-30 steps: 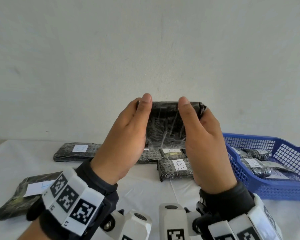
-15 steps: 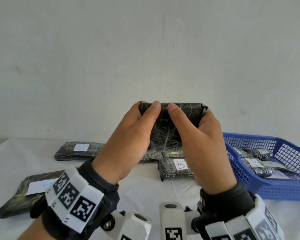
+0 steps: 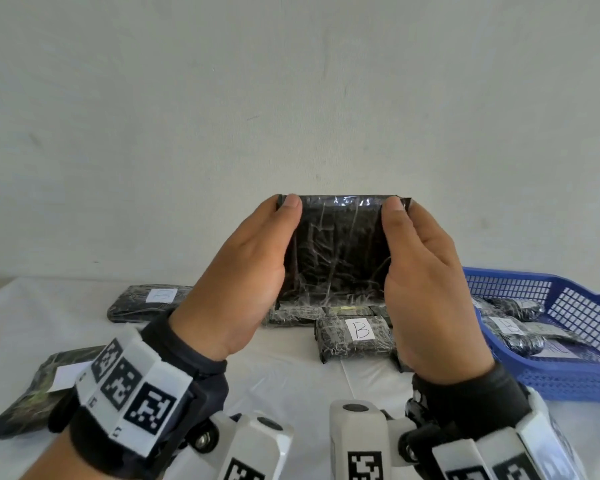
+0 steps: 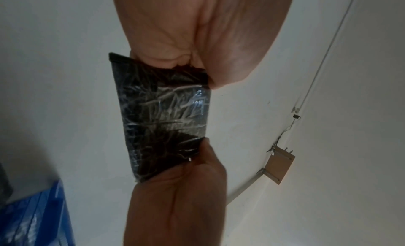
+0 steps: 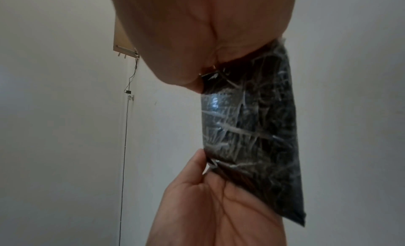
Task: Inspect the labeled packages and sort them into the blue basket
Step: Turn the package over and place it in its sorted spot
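A black plastic-wrapped package (image 3: pixel 338 247) stands upright in the air above the table, held by both hands. My left hand (image 3: pixel 243 271) grips its left edge, thumb at the top corner. My right hand (image 3: pixel 426 271) grips the right edge the same way. No label shows on the side facing me. In the left wrist view the package (image 4: pixel 166 114) sits between both palms, and likewise the package (image 5: pixel 252 128) in the right wrist view. The blue basket (image 3: pixel 568 372) stands on the table at the right with several wrapped packages inside.
On the white table lie more black packages: one marked B (image 3: pixel 355 336) in the middle, one (image 3: pixel 149 301) at the back left with a white label, one (image 3: pixel 49 386) at the near left. A white wall rises behind the table.
Both thumbs have slid apart from the package's middle to its top corners. The package now faces me flat and looks wider between the hands.
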